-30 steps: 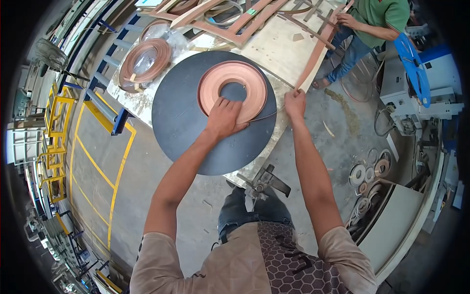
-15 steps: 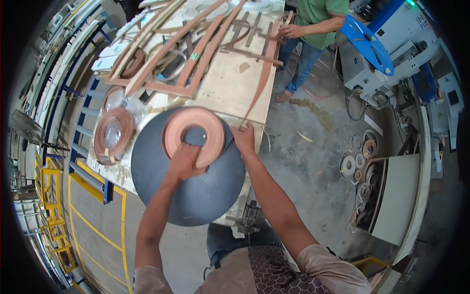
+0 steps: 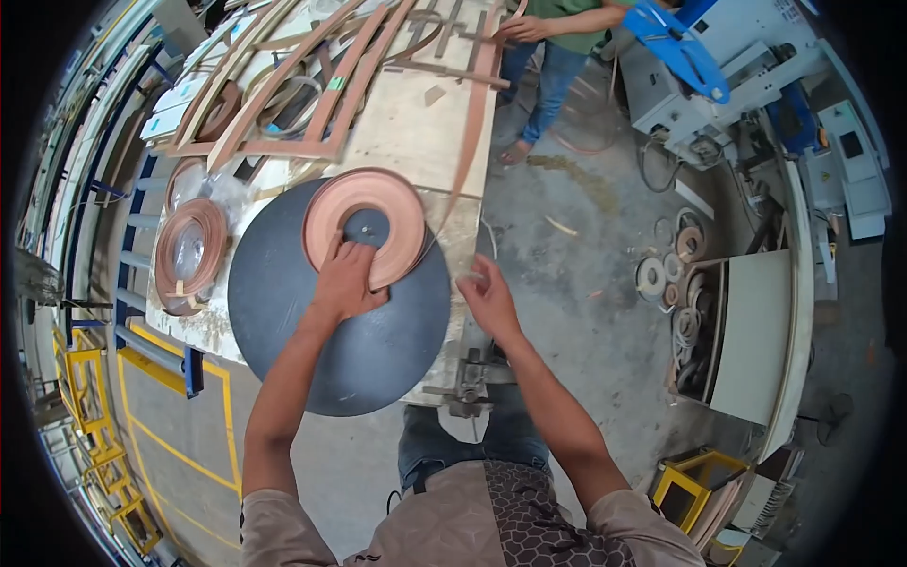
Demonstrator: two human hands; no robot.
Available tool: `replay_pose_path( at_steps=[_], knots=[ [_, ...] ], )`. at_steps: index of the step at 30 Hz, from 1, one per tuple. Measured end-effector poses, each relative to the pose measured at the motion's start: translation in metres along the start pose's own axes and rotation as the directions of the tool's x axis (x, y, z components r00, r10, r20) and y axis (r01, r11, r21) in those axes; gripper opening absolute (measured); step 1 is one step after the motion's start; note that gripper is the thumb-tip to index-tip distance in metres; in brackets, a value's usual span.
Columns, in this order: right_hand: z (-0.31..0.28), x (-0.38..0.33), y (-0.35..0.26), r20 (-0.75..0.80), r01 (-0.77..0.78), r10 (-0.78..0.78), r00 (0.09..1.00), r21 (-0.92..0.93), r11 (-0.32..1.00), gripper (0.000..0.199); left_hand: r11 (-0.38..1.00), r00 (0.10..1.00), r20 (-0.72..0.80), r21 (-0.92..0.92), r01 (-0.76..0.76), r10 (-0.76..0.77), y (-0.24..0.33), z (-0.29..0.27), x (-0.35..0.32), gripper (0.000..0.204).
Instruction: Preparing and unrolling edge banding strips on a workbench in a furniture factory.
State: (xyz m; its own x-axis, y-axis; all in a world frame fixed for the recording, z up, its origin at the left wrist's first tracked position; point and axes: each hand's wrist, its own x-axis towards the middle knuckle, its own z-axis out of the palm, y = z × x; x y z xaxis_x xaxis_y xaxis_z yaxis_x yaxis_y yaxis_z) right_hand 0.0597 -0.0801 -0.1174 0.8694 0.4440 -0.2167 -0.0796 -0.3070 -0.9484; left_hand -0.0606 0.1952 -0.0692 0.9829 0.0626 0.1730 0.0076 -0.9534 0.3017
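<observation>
A pinkish-brown coil of edge banding (image 3: 402, 213) lies flat on a round, dark grey disc (image 3: 312, 369) at the near end of the table. My left hand (image 3: 351, 282) lies across the coil's near side, fingers hooked into its central hole and thumb outside the rim, gripping it. Off the disc's right edge, my right hand (image 3: 488, 300) hovers with loosely bent fingers held apart and nothing visible in them. From beside the coil, a brown strip (image 3: 466, 156) runs away toward a co-worker's hand (image 3: 521, 29) at the table's far right.
Another brown coil (image 3: 189, 248), partly in plastic, lies left of the disc. Brown frame pieces (image 3: 333, 128) cover the far table (image 3: 406, 118). A clamp (image 3: 470, 378) sits at the near edge. Rollers (image 3: 142, 222) stand left; several rolls (image 3: 652, 277) lie on the floor at right.
My right hand has come away from the strip and the disc's edge, moving nearer to me. My left hand stays on the coil. The whole view has shifted slightly.
</observation>
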Motion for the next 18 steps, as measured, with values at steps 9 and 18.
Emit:
replay_pose_path(
  at_steps=[9, 18],
  knots=[
    [-0.153, -0.091, 0.057, 0.129, -0.077, 0.077, 0.989, -0.002, 0.997, 0.051, 0.905, 0.924, 0.02, 0.208, 0.37, -0.382, 0.062, 0.022, 0.003, 0.103],
    [-0.291, -0.147, 0.102, 0.245, -0.056, 0.082, 0.966, -0.109, 0.992, 0.041, 0.799, 0.846, -0.069, 0.297, 0.523, -0.528, 0.073, 0.037, 0.013, 0.091]
  ],
)
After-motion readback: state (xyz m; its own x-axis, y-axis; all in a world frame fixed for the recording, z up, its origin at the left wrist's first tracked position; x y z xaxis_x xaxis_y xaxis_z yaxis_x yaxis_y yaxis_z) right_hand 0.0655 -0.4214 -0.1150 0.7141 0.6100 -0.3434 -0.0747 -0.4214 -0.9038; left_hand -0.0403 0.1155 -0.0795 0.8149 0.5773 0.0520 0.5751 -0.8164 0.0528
